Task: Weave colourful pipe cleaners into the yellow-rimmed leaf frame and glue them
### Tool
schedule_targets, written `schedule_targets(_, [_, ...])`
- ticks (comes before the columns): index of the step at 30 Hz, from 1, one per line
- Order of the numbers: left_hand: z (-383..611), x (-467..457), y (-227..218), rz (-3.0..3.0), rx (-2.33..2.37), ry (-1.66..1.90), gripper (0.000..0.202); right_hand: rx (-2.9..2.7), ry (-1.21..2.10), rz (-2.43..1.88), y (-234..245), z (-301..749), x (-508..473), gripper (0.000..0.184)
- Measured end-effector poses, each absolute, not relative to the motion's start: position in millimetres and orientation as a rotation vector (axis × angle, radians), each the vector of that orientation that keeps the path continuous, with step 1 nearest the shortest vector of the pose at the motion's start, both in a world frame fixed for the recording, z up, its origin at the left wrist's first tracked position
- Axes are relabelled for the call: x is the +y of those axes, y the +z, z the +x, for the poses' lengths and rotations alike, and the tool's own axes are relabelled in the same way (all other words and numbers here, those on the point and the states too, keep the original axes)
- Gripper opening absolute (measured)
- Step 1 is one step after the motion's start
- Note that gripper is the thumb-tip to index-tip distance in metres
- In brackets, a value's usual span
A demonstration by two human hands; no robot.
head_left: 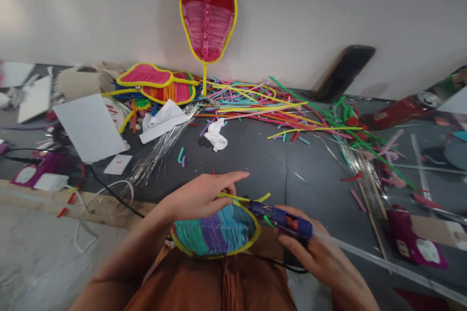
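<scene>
My right hand is wrapped round a dark blue hot glue gun, with a long clear glue stick running out of its back. The gun's nozzle points left, at the upper rim of an oval panel striped in green, purple and blue and edged in yellow. Above that rim, my left hand pinches a yellow pipe cleaner, its index finger stretched out to the right. The pipe cleaner's loose end curves up past the nozzle. The panel's lower edge lies against my brown clothing.
Many coloured pipe cleaners lie along the wall. A pink leaf-shaped piece with a yellow edge stands upright there. A phone leans farther right, near a drink can. White paper and a black cable are at left.
</scene>
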State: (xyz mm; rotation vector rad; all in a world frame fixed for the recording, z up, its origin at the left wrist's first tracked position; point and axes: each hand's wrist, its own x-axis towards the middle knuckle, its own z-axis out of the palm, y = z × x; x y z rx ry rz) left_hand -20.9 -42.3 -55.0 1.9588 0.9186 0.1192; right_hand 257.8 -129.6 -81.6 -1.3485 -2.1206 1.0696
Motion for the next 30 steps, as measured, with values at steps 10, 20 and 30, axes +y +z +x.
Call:
schedule_targets(10, [-21, -43, -57, 1.937, 0.916, 0.134, 0.057, -2.147, 1.013, -1.432, -83, 259, -129, 0.033])
schedule_targets(20, [-21, -42, -56, 1.932, 0.931, 0.107, 0.057, -2.192, 0.959, -1.376, -83, 260, -128, 0.031])
schedule_targets(30, [-28, -43, -57, 1.936, 0.925, 0.144, 0.059, -1.960, 0.752, -1.601, -73, 307, -117, 0.022])
